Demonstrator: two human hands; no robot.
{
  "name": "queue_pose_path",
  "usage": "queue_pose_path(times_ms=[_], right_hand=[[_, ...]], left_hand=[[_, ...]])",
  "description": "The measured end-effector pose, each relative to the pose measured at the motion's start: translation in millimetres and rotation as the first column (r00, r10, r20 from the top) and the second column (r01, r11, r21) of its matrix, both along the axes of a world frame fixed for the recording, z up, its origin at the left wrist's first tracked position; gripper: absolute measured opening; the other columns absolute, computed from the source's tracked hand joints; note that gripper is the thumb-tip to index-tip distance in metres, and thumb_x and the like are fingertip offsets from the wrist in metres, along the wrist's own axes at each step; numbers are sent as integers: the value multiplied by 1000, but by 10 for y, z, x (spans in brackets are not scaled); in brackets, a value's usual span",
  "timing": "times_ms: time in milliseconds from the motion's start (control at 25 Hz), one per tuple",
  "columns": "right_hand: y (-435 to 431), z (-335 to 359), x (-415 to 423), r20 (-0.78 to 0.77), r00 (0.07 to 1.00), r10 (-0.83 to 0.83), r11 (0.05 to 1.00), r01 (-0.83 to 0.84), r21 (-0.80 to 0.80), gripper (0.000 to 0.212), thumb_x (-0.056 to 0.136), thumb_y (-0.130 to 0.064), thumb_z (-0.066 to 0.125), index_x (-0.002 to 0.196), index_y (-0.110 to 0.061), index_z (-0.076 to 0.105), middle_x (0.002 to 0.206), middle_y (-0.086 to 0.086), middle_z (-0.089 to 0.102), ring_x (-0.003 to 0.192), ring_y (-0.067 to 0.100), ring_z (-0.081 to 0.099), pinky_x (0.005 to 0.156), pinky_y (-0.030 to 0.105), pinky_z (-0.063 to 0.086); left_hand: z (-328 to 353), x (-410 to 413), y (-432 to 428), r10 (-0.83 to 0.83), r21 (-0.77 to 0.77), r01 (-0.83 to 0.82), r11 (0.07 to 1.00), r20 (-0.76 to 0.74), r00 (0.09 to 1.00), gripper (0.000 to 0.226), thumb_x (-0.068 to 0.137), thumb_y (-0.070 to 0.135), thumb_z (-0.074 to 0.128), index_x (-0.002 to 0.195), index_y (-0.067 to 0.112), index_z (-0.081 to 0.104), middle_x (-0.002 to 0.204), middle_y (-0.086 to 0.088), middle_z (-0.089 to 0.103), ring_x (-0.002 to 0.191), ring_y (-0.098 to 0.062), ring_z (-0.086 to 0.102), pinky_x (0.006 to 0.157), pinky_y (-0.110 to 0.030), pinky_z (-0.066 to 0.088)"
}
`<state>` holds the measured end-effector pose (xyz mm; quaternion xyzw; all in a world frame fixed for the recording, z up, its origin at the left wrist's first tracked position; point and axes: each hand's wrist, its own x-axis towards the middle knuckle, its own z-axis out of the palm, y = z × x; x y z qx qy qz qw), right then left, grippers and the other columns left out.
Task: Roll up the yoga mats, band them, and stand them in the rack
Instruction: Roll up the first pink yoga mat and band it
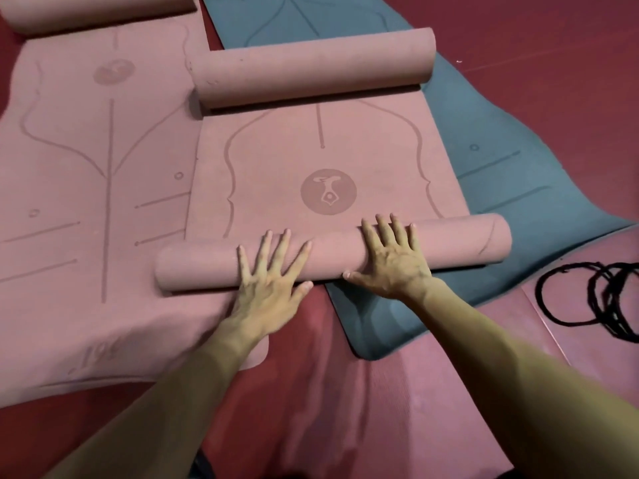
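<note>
A pink yoga mat (325,160) lies in the middle, rolled at both ends: a near roll (460,243) under my hands and a far roll (311,67). My left hand (273,274) lies flat on the near roll with spread, straight fingers. My right hand (390,254) presses flat on the same roll further right. A second pink mat (90,160) lies spread at the left, its far end curled up. A teal mat (494,174) lies under the middle mat, reaching right. Black bands (598,299) lie coiled on the floor at the right.
The floor (553,46) is dark red. A glossy red mat (345,392) lies just below my arms, with another reddish panel (511,316) beside the bands. No rack is in view.
</note>
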<state>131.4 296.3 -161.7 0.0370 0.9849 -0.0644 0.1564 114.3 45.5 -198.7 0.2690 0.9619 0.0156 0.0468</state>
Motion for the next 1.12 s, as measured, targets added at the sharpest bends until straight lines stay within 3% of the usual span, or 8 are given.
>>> queue_pose_path(times_ms=[120,200,320,440,560,640,880,1120], right_hand=[[139,-30,90,-70,992,103,993,-98,72,107,87,-77,48,163,-18,2,170,13,0,157,33,-4,123,59,1],[253,-57,209,-153,973,171,976,-146,161,110,81,-75,58,163,-18,10,169,14,12,156,36,7,121,65,12],[332,-106,140,-121,980,155,971,-129,202,113,76,-70,69,162,-22,13,169,10,17,156,34,11,119,65,11],[372,-28,-56,-152,977,147,983,-127,135,101,72,-49,81,157,-25,32,160,3,40,148,31,34,118,61,23],[414,-20,-55,-233,959,164,984,-142,109,93,58,-44,89,142,-24,55,135,-1,64,124,29,59,107,56,40],[403,-15,8,-270,951,152,986,-127,108,87,53,-44,90,132,-24,62,117,-4,71,109,27,66,100,53,46],[303,99,534,-248,955,164,985,-146,92,82,43,-53,85,120,-31,66,100,-11,72,93,22,70,81,40,51],[173,153,1141,-220,964,148,989,-143,35,82,36,-54,78,115,-34,68,93,-13,73,87,19,71,76,37,51]], left_hand=[[2,-102,51,35,-2,-35,999,72,997,78,88,72,16,152,48,-22,170,1,-15,156,-29,-16,115,-70,-10],[28,-122,54,56,-24,-55,998,56,997,81,86,77,16,150,47,-25,169,1,-20,155,-29,-19,116,-69,-13],[91,-174,154,101,-53,-97,994,82,992,93,88,82,30,151,45,-26,167,-1,-25,153,-30,-24,117,-69,-13],[141,-277,264,209,-3,-209,978,62,976,106,82,82,49,159,40,-10,171,-5,-5,155,-32,-15,114,-68,-16],[121,-199,317,249,67,-247,967,-22,968,96,76,72,67,157,40,27,161,-3,35,152,-30,20,118,-72,0],[127,-99,311,251,115,-240,964,-94,963,92,71,65,75,151,36,41,152,-2,47,146,-29,33,117,-72,9],[204,440,118,237,100,-228,968,-84,968,94,63,67,79,146,32,50,143,-1,57,137,-30,45,112,-73,21],[356,1099,75,258,-8,-258,966,0,966,93,59,66,82,142,31,56,136,-1,62,131,-30,52,108,-73,29]])
